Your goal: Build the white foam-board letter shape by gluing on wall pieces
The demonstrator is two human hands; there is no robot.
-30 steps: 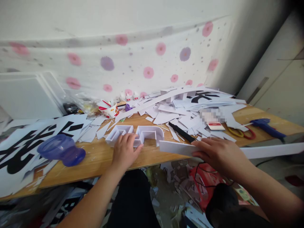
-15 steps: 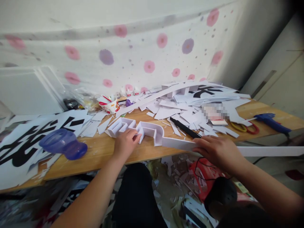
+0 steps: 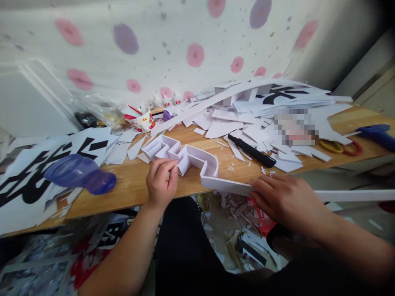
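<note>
A white raised letter shape (image 3: 197,154), its thin upright walls bent in zigzags and one curve, rests on the wooden table near the front edge. My left hand (image 3: 162,179) is closed at its near left side, fingers curled and thumb against the index finger, seemingly pinching the shape's wall; the contact is partly hidden. From the curved end a long white strip (image 3: 228,186) runs to the right, past the table edge. My right hand (image 3: 282,197) grips this strip from above, its fingers wrapped over it. Behind that hand lies a black pen-like tool (image 3: 251,151).
A translucent purple plastic vessel (image 3: 80,173) lies on printed sheets (image 3: 18,164) at left. Farther back are a paper cup (image 3: 143,122) of tools and heaped white offcuts (image 3: 225,125). Scissors (image 3: 352,148) and a blue glue gun (image 3: 378,135) lie at right. Scraps litter the floor.
The view has tilted down and come closer. My left hand has drawn back slightly from over the letter shape to its near side. My right hand still holds the strip.
</note>
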